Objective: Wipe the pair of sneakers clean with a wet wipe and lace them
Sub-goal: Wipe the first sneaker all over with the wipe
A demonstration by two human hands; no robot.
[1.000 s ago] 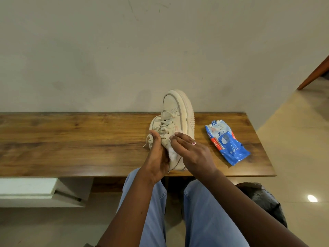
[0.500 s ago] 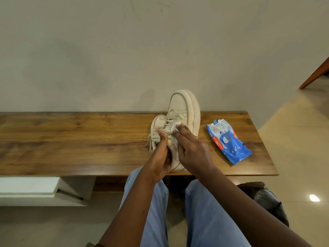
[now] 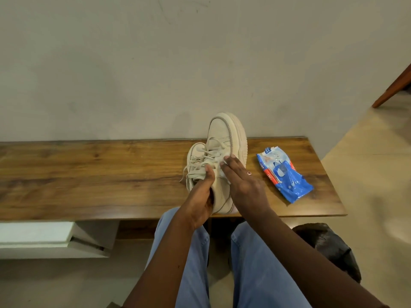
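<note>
Two beige sneakers stand side by side on the wooden bench (image 3: 89, 174). The nearer sneaker (image 3: 224, 138) is tipped up on its side, toe pointing to the wall. The second sneaker (image 3: 195, 156) lies behind it on the left, laces loose. My left hand (image 3: 200, 196) grips the tipped sneaker at its opening, thumb on the laces. My right hand (image 3: 242, 183) lies flat with straight fingers and presses a white wet wipe (image 3: 223, 167) against the sneaker's side. Most of the wipe is hidden under the fingers.
A blue wet wipe pack (image 3: 284, 176) lies on the bench to the right of the sneakers. The bench's right end is near it. A dark bag (image 3: 329, 247) sits on the floor at the right. My legs in blue jeans (image 3: 255, 274) are below the bench edge.
My right hand has slid the wipe up the sneaker's side toward the laces and flattened out. The left hand keeps its hold.
</note>
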